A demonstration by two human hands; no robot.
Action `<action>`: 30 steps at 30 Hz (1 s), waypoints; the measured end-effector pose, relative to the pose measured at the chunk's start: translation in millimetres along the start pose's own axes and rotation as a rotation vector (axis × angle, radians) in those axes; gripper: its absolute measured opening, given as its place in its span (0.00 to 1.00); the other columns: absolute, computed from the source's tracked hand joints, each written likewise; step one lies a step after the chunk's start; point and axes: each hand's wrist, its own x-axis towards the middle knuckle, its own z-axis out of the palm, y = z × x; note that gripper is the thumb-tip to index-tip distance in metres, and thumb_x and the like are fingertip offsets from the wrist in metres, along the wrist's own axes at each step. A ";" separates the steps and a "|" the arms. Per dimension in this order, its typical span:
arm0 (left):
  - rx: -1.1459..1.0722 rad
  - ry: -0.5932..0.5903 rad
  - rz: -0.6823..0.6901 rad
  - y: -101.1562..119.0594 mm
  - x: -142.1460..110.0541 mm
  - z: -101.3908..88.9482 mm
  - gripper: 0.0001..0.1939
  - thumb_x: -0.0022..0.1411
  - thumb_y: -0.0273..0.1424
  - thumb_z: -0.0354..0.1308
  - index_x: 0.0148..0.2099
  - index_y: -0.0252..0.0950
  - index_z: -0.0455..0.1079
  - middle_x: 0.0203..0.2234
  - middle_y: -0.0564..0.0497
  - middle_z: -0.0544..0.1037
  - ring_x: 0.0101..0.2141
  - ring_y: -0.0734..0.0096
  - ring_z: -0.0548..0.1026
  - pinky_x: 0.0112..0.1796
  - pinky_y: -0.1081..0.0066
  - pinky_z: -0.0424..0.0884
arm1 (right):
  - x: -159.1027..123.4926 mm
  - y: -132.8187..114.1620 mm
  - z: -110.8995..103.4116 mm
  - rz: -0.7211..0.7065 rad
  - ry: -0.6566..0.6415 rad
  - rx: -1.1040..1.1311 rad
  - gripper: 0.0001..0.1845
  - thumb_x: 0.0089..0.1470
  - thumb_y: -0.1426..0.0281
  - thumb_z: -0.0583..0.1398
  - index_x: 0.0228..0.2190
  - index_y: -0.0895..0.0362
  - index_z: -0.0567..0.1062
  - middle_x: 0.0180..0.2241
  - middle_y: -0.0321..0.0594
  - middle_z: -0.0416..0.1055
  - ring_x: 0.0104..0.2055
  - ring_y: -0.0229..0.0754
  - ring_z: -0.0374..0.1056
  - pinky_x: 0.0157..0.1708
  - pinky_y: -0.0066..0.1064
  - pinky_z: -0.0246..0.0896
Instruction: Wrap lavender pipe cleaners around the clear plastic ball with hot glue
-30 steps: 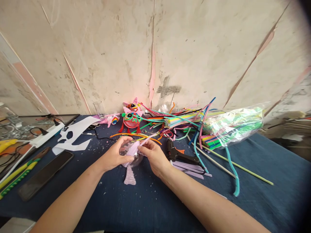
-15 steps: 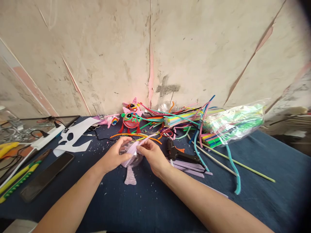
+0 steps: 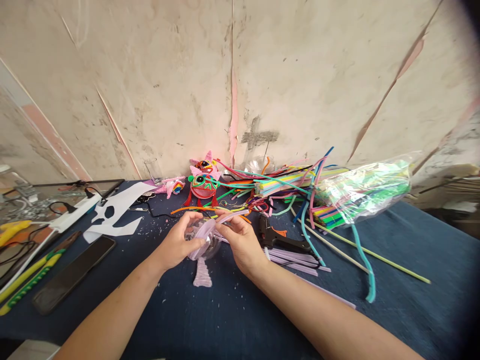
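Between my hands is a clear plastic ball with lilac pipe cleaners laid across its surface. My left hand grips the ball from the left, thumb in front and fingers behind. My right hand pinches the lilac pipe cleaner strip, whose free end sticks out up and to the right. A flared lilac piece made of pipe cleaners lies just below the ball; whether it is joined to the ball I cannot tell.
A black glue gun and loose lilac pipe cleaners lie right of my hands. Behind stand pink fish-like figures and a bag of coloured pipe cleaners. A phone, cut white paper and a power strip are at left.
The free end of the lilac strip has swung lower and further right above my right hand. My left hand keeps its hold on the ball.
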 end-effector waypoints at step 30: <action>-0.564 0.346 0.276 4.3 8.1 -10.8 0.25 0.50 0.37 0.63 0.51 0.44 0.64 0.55 0.48 0.69 0.59 0.52 0.64 0.57 0.53 0.62 | 30.8 -46.4 -40.5 -0.270 0.121 -0.363 0.13 0.43 0.62 0.65 0.32 0.54 0.75 0.33 0.39 0.74 0.38 0.44 0.67 0.40 0.36 0.61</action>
